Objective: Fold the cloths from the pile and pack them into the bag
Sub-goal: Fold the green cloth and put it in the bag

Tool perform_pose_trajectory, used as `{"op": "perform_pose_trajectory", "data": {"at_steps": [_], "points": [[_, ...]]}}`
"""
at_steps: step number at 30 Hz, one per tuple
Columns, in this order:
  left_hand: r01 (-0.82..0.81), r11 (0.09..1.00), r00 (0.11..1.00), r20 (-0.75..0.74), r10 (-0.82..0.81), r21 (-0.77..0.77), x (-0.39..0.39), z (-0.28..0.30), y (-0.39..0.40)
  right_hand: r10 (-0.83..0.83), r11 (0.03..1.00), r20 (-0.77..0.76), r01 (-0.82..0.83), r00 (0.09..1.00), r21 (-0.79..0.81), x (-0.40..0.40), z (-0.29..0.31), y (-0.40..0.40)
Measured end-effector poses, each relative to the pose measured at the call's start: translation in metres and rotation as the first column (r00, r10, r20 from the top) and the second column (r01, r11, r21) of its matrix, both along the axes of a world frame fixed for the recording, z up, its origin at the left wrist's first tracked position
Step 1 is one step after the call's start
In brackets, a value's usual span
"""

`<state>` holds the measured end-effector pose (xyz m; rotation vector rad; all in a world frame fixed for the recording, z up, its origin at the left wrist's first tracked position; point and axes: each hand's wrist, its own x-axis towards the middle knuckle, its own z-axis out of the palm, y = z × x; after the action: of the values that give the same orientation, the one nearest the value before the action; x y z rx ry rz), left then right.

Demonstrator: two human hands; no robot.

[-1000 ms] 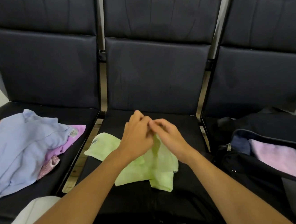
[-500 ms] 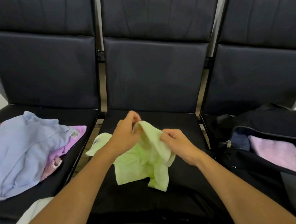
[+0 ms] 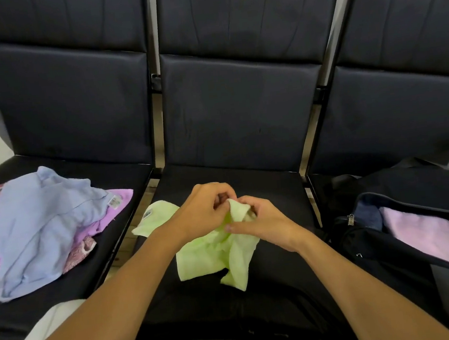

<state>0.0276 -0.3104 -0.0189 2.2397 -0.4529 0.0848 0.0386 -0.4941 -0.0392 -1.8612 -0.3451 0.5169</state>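
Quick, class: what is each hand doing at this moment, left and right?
Left hand: closed, pinching the light green cloth.
Right hand: closed, pinching the same cloth's bunched top edge.

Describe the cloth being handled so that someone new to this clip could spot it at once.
Of the three black seats, look at the middle seat. The green cloth lies crumpled there, its top edge pinched by the left hand and right hand. It is the only green one; the pile is blue, purple and pink.
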Motion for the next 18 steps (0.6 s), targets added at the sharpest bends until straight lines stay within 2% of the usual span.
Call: {"op": "perform_pose_trajectory", "data": {"at_steps": [4, 7, 10, 12, 15, 17, 18], "points": [[0.045, 0.999, 0.999, -0.015, -0.045, 0.020, -0.002, -0.001, -0.005, -0.078, 0.983, 0.221, 0.112, 0.972, -0.143, 0.000, -0.005, 0.007], [0.052, 0.996, 0.999, -0.002, -0.052, 0.067, -0.002, 0.000, -0.004, -0.045, 0.948, 0.372, 0.158, 0.927, -0.278, 0.001, -0.007, 0.004], [0.029, 0.984, 0.999, 0.022, -0.033, 0.177, -0.001, 0.002, 0.003, -0.009, 0.885, 0.510, 0.244, 0.860, -0.396, 0.005, -0.008, -0.003], [0.006, 0.978, 0.999, 0.045, -0.016, 0.211, 0.001, 0.002, 0.009, -0.078, 0.869, 0.538, 0.322, 0.839, -0.375, 0.006, -0.006, -0.007], [-0.001, 0.988, 0.998, 0.065, -0.009, 0.156, 0.001, 0.000, 0.009, -0.207, 0.874, 0.515, 0.394, 0.832, -0.285, 0.009, -0.004, -0.014], [0.010, 0.997, 0.998, 0.057, -0.014, 0.075, -0.002, 0.001, 0.004, -0.228, 0.916, 0.436, 0.344, 0.871, -0.208, 0.010, -0.003, -0.015], [0.017, 0.999, 0.999, 0.045, -0.019, 0.029, -0.002, 0.001, 0.001, -0.179, 0.944, 0.379, 0.267, 0.908, -0.192, 0.009, -0.003, -0.013]]}}
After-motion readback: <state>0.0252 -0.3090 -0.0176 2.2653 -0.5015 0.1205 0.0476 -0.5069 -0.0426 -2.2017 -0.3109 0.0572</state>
